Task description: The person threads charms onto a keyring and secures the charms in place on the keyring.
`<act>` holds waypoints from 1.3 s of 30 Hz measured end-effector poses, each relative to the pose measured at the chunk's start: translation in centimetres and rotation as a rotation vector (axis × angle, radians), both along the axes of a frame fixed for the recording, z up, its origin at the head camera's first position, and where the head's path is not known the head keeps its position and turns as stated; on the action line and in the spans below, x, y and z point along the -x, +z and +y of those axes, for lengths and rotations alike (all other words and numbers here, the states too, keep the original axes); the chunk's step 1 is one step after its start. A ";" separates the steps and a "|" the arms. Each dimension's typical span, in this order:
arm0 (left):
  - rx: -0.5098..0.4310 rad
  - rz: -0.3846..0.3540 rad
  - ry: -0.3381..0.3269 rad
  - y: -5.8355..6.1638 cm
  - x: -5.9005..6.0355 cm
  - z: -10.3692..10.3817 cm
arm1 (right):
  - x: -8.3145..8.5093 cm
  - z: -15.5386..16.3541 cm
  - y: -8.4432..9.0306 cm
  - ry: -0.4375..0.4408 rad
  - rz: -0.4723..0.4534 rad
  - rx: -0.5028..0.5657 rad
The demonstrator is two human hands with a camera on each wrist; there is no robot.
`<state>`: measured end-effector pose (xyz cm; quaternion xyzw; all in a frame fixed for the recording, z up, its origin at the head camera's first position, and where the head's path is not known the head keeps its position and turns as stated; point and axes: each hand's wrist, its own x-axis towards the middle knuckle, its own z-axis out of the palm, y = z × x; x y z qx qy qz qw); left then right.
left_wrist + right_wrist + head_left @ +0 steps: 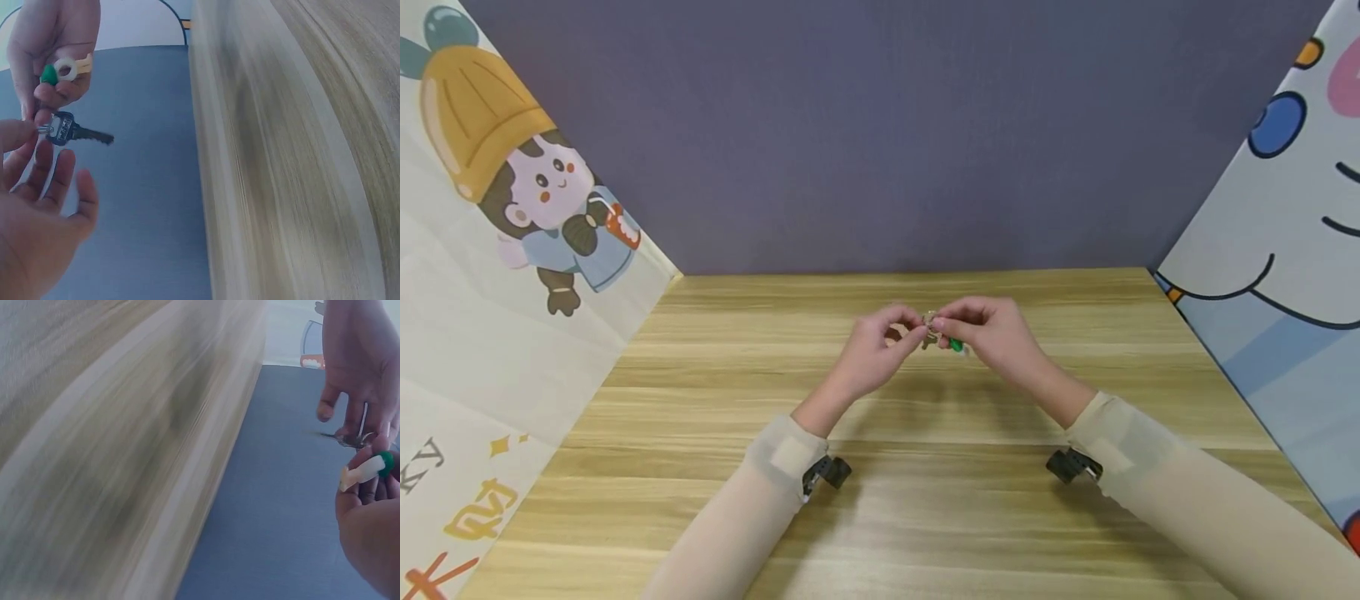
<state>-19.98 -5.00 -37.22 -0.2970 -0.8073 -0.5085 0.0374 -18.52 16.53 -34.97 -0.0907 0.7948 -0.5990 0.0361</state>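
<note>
Over the table, my left hand (872, 350) and right hand (1003, 337) meet fingertip to fingertip at a small metal key ring (929, 317). Left thumb and forefinger pinch the ring, while the other left fingers spread loosely. A dark-headed key (61, 129) hangs from it, its blade pointing away from the fingers in the left wrist view. My right thumb and forefinger pinch the ring's other side. Against the curled lower fingers of that hand lies a small green, white and cream charm (370, 470). Fingers partly hide the ring, so how the charm joins it cannot be told.
Below the hands is a wood-grain table (925, 517). A plain grey-blue panel (895, 142) stands at its back edge. Cartoon-printed panels flank it on the left (490, 333) and right (1285, 358). Small black cameras (827, 473) are strapped at both wrists.
</note>
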 end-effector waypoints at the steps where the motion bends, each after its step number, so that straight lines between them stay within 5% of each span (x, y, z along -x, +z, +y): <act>1: 0.005 -0.007 -0.018 0.0 0.0 -0.1 | 0.0 0.0 0.1 0.004 0.003 -0.022; 10: -0.079 -0.201 -0.125 -0.3 0.6 -0.7 | 0.5 0.3 0.4 0.114 -0.013 -0.158; 19: -0.257 -0.311 -0.170 0.2 0.6 -0.5 | 0.8 1.2 0.0 0.136 -0.043 -0.013; 29: -0.213 -0.401 -0.227 0.8 0.5 -0.3 | 0.7 1.2 1.1 0.074 0.038 -0.149; 39: -0.087 -0.337 -0.212 0.7 0.2 -0.3 | 0.4 1.2 1.1 0.115 0.007 -0.202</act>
